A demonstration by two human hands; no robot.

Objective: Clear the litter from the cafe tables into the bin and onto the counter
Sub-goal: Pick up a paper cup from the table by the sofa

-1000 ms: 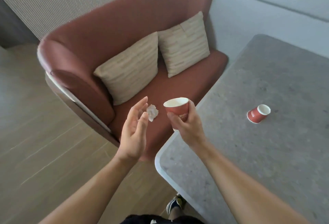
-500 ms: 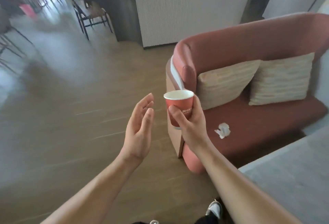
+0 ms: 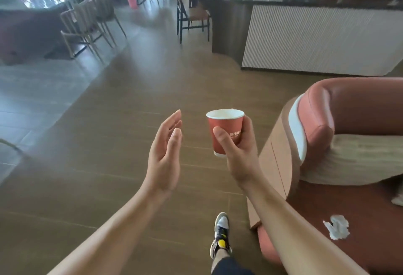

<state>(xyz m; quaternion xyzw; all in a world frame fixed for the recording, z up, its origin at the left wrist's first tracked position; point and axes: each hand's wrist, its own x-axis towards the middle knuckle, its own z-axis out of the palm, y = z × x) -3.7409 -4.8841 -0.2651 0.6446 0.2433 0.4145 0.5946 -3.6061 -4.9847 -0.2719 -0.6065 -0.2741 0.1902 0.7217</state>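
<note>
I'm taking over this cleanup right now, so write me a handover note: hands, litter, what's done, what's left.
Left hand: open, holding nothing.
Right hand: grip around an upright red paper cup, above the floor.
Crumpled tissue lies on the sofa seat.
Done: cup in hand.
Left: take it to the counter ahead or the bin, which I cannot pick out here, then collect the tissue.

red cup (image 3: 224, 130), terracotta sofa (image 3: 353, 104), white tissue (image 3: 337, 226)
</note>
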